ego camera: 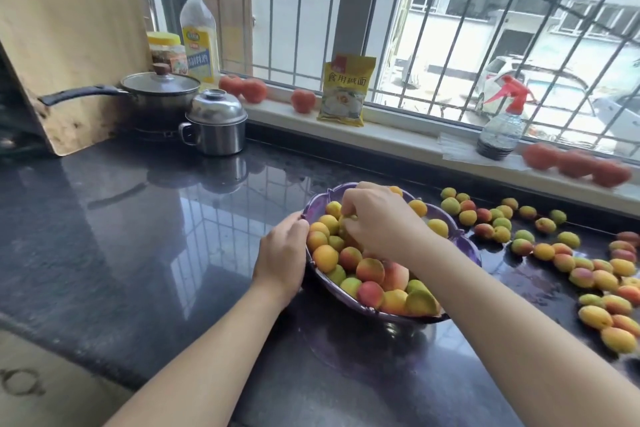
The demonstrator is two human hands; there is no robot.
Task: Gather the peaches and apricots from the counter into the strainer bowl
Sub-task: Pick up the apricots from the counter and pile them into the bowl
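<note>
Far left, a wooden board [65, 42] leans against the wall, with a lidded saucepan [157, 90] and a domed steel mug [215, 123] just beside it on the glossy dark counter [121, 225]. Behind them stand an oil bottle [200, 35] and red tomatoes [254, 90] along the sill. The left hand [282, 255] wraps its curled fingers over the left rim of the scalloped purple strainer bowl [464, 239], forearm stretched out low across the stone. The right hand [375, 217] reaches into the bowl from above, fingers bunched around a small greenish fruit [348, 218]. The bowl is heaped with smooth, round peaches and apricots [370, 270]. Right of it, loose fruit [585, 267] lies scattered across the counter under a spray bottle [502, 125].
</note>
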